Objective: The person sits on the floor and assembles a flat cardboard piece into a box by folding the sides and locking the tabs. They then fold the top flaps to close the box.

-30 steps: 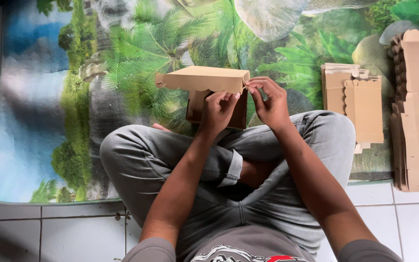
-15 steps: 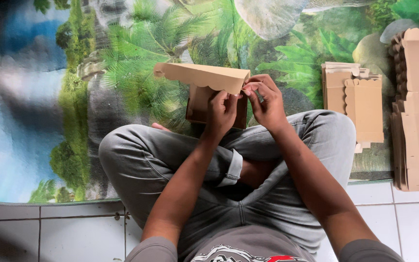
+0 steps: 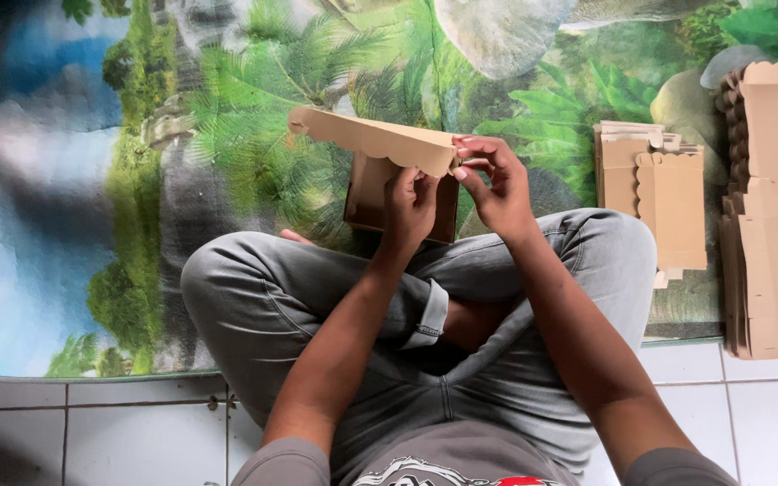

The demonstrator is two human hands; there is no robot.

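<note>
While both hands pinch the cardboard box (image 3: 389,171) above the knees, left hand (image 3: 410,205) at six o'clock, right hand (image 3: 495,184) at three, the scalloped lid (image 3: 371,139) might crease if the corner is forced.

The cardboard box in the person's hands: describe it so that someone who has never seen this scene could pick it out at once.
Start at the jungle-print mat and find the crossed legs in grey jeans on it. Just above the knees, the left hand and right hand hold a brown cardboard box with a scalloped lid. Unlike the flat stacks of cardboard at the right, it is folded up and lifted.
</note>
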